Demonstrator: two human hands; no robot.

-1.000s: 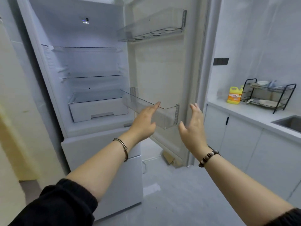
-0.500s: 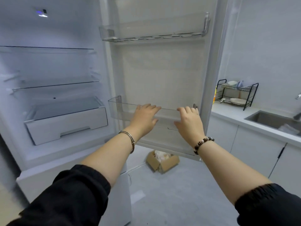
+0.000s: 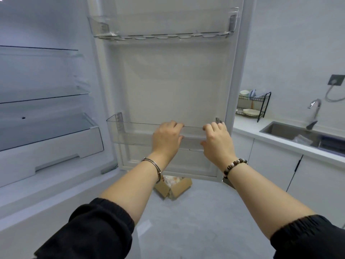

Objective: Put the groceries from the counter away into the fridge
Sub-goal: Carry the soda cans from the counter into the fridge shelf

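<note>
Task barely begun, by the look of it. The tall white fridge (image 3: 37, 25) stands left, cabinet open. Its glass shelves (image 3: 43, 94), white crisper drawer (image 3: 50, 144) and clear upper door bin (image 3: 160, 23) all hold no food. No groceries are visible anywhere, not even on the white counter (image 3: 248, 130) at right, which shows only a black wire dish rack (image 3: 261, 107) and a steel sink (image 3: 291, 131). So every item is left to fetch and stow.

Left hand (image 3: 167, 136) and right hand (image 3: 217, 139) both grip the long clear plastic lower door bin (image 3: 134, 134), fingers curled over its front rim toward its right half, hands near each other. Probably seating or adjusting it before loading.

The bin sits low on the white inner door (image 3: 173, 81), which faces the person. Its long axis runs side to side across the door, roughly level, open top up. A brown cardboard box (image 3: 179, 187) lies on the floor below the door.
</note>
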